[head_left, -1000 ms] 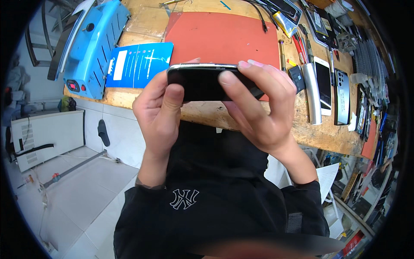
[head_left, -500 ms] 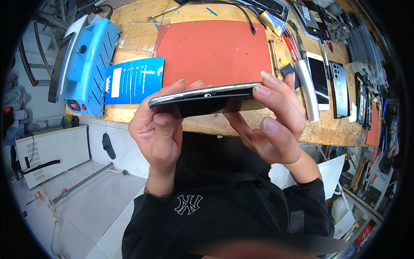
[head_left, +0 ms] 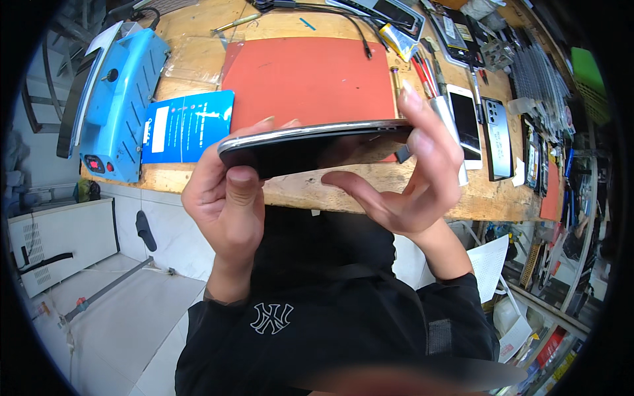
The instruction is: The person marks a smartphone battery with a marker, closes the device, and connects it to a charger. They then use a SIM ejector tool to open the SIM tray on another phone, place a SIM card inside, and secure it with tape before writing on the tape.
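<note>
A dark smartphone (head_left: 304, 150) with a silver edge is held up over the table's front edge, its long side facing me and its dark glass angled down toward me. My left hand (head_left: 228, 198) is closed round its left end, thumb on the near face and fingertips showing behind the far edge. At the right end, the fingers of my right hand (head_left: 422, 171) are spread and rest against or close by the phone's corner; contact is hard to make out. The right thumb stretches leftward below the phone, apart from it.
An orange-red mat (head_left: 310, 79) lies on the wooden table (head_left: 297, 188). Left are a blue machine (head_left: 122, 105) and a blue card (head_left: 188, 125). To the right lie a white phone (head_left: 463, 122), a silver phone (head_left: 497, 138) and a screwdriver (head_left: 395, 82). Cables (head_left: 356, 23) cross the back.
My right hand has opened, its thumb swinging out leftward beneath the phone. The left hand keeps its hold. The whole view has shifted slightly.
</note>
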Demonstrator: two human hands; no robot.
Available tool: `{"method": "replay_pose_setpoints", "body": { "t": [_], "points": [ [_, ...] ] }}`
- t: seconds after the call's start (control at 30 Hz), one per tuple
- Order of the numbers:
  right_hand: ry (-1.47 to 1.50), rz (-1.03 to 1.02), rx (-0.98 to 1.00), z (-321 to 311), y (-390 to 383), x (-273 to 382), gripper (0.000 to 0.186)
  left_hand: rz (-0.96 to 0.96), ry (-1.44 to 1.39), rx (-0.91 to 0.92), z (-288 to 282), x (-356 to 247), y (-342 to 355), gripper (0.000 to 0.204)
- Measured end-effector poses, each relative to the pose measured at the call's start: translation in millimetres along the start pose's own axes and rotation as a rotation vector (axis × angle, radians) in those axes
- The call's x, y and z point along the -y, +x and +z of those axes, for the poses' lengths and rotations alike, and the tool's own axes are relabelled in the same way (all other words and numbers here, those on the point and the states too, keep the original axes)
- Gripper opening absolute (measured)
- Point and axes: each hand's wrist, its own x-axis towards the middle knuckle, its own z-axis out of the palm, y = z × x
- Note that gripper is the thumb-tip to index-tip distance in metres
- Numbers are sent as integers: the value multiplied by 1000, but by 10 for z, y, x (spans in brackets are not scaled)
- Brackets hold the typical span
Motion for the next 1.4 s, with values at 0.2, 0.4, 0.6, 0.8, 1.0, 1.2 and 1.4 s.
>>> {"method": "replay_pose_setpoints", "body": {
  "t": [0.2, 0.4, 0.6, 0.8, 1.0, 1.2, 1.4],
  "points": [
    [469, 463, 102, -248, 82, -11, 66, -14, 37, 17, 37, -12, -19, 57],
    [595, 613, 136, -334, 110, 82, 29, -57, -11, 73, 22, 4, -41, 55],
    [537, 681, 162, -341, 146, 118, 24, -64, 29, 64, -8, 63, 10, 50],
    [627, 804, 98, -275, 108, 162, 21, -90, 82, 126, -30, 7, 170, 36],
    [618, 717, 142, -228, 81, 163, 20, -105, 84, 212, -1, -81, 251, 41],
    [588, 754, 161, -189, 67, 219, 21, -128, -82, 149, 56, -48, 213, 37],
    [621, 828, 202, -165, 32, 274, 19, -155, 3, 107, 16, -51, 188, 30]
  ]
}}
